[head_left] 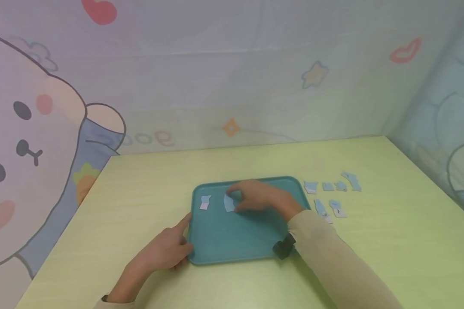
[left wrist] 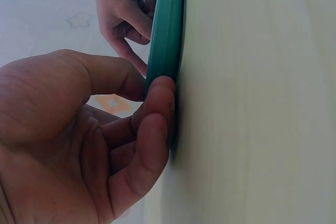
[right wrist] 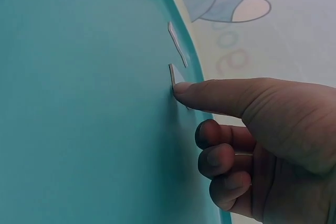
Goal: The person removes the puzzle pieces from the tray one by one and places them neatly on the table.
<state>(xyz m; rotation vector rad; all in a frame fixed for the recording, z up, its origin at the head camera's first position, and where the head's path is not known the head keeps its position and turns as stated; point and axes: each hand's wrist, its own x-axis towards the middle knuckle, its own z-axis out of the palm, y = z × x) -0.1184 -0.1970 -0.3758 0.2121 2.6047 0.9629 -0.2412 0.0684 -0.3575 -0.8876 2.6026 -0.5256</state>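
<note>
A teal tray (head_left: 251, 244) lies flat on the table. At its left side my left hand (head_left: 168, 249) grips the rim, with the thumb and curled fingers on the tray edge (left wrist: 167, 30) in the left wrist view. Over the tray's far half, my right hand (head_left: 255, 195) pinches a light-blue puzzle piece (head_left: 228, 203) between thumb and index finger. That piece (right wrist: 176, 76) looks slightly tilted in the right wrist view, and the other three fingers are curled. Left of it on the tray lies a blue-and-white puzzle piece (head_left: 205, 202).
Several more puzzle pieces (head_left: 327, 186) lie on the table (head_left: 390, 240) right of the tray, one a longer strip (head_left: 352, 181). A dark wrist device (head_left: 284, 246) hangs under the right sleeve. A printed cloth backdrop (head_left: 201, 77) stands behind the table.
</note>
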